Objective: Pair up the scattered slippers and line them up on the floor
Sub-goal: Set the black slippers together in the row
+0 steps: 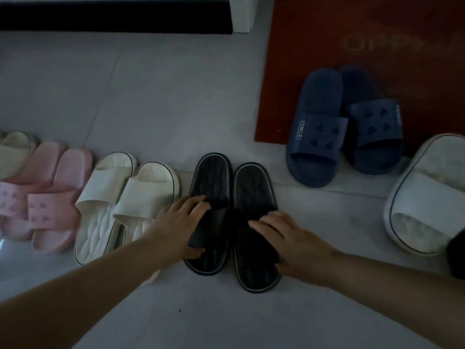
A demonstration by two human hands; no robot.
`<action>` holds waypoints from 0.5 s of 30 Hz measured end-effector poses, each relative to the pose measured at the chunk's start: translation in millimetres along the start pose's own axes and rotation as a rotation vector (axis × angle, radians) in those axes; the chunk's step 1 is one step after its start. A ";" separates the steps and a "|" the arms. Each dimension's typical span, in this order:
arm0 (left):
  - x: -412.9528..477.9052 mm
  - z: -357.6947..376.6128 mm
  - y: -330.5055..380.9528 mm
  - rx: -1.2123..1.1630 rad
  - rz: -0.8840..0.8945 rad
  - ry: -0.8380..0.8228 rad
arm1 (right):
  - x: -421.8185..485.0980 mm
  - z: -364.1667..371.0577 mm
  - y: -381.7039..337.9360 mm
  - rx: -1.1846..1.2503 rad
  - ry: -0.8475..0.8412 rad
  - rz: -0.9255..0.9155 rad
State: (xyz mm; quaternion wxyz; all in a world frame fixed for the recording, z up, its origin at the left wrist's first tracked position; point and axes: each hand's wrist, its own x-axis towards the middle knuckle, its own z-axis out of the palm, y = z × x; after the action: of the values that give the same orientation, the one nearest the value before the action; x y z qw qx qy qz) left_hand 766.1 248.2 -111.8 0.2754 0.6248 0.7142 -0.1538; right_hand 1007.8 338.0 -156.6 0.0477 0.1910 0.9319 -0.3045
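Two black slippers lie side by side on the grey floor in the middle. My left hand (182, 224) grips the strap of the left black slipper (212, 177), thumb under its near edge. My right hand (289, 239) grips the strap of the right black slipper (253, 187). To their left stand a white pair (125, 197) and a pink pair (50, 195) in a row, with a cream slipper (12, 152) at the far left edge. A navy blue pair (344, 127) sits at the back right, half on a red mat. A single white slipper (427, 195) lies at the right.
The red doormat (327, 34) covers the floor at the back right. A dark gap under white furniture (113, 18) runs along the back left. A dark object (456, 255) shows at the right edge.
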 end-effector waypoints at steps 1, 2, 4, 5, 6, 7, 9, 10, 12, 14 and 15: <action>-0.3 -0.1 -3.3 0.012 0.012 0.020 | -0.8 2.7 -9.0 0.003 -0.009 0.019; 0.6 -1.4 -7.1 0.047 0.033 0.038 | 1.0 4.3 -17.4 0.013 -0.006 0.047; 3.3 -5.9 -13.4 0.118 0.060 0.045 | 11.6 0.4 -30.8 0.049 -0.026 0.153; 4.7 -7.9 -15.4 0.136 0.068 0.045 | 17.4 -2.8 -34.4 0.047 -0.037 0.207; 5.5 -9.5 -16.7 0.149 0.079 0.045 | 23.0 -5.3 -35.8 0.028 -0.040 0.243; 6.0 -10.4 -18.0 0.156 0.094 0.049 | 27.3 -7.9 -36.4 0.008 -0.045 0.256; 3.2 -10.6 -22.5 0.170 0.131 0.036 | 29.0 -13.0 -39.4 -0.005 -0.095 0.262; -0.2 -9.9 -24.6 0.178 0.147 0.013 | 26.4 -17.4 -43.1 0.005 -0.130 0.276; -9.0 -6.6 -26.4 0.190 0.167 -0.036 | 16.4 -30.0 -53.8 0.036 -0.164 0.326; -17.8 -3.5 -24.4 0.184 0.167 -0.071 | 1.5 -45.2 -68.3 0.091 -0.149 0.401; -21.8 -2.5 -22.6 0.173 0.163 -0.085 | -8.0 -51.8 -75.8 0.124 -0.141 0.448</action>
State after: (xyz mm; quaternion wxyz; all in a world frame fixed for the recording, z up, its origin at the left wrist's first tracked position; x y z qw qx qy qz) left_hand 745.0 228.0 -99.8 0.2621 0.6952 0.6327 -0.2186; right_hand 987.5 309.5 -71.4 0.1674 0.3740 0.8400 -0.3556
